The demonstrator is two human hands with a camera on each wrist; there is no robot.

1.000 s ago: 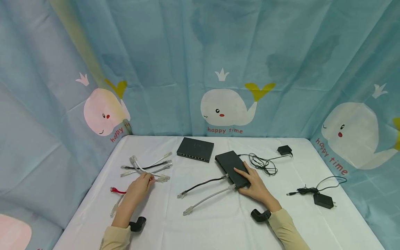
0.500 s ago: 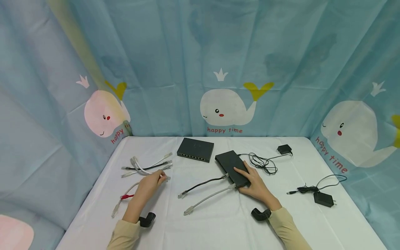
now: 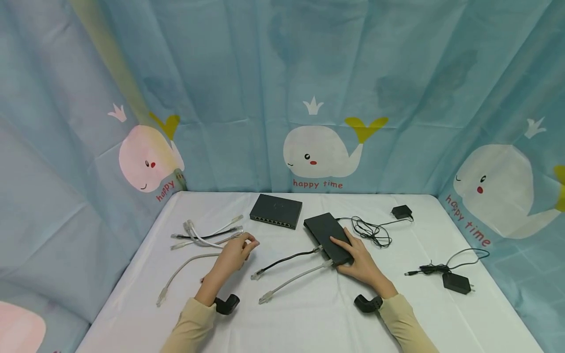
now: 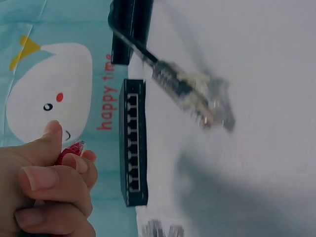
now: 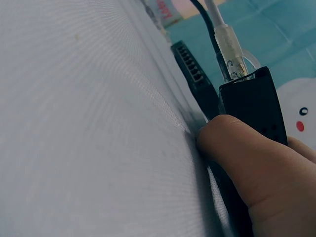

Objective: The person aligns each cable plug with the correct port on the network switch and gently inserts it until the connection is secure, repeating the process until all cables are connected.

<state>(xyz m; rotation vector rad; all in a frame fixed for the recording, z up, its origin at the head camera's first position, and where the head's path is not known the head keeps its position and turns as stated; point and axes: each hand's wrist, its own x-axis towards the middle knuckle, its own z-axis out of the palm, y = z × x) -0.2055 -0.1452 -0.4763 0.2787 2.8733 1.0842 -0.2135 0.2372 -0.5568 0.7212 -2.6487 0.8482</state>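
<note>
In the left wrist view, my left hand (image 3: 233,256) pinches a red network cable (image 4: 73,151) between thumb and fingers, its clear plug sticking out. This hand is raised over the white table, left of the plugged-in leads. My right hand (image 3: 363,264) grips the near end of a black network switch (image 3: 325,231), thumb along one edge in the right wrist view. A black network cable (image 3: 289,257) and a grey network cable (image 3: 295,278) are plugged into its left side, their free ends pointing left. Most of the red cable is hidden by the left hand.
A second black switch (image 3: 275,211) lies at the back, ports facing forward. Several loose network cables (image 3: 207,236) cross at the left, with a long grey one (image 3: 181,268) nearer. At the right are a coiled cord (image 3: 372,232) and two power adapters (image 3: 401,212), one nearer.
My left hand has moved right and away from the loose cables, carrying the red cable, whose end has slid from the left. The right hand and its switch have stayed put.
</note>
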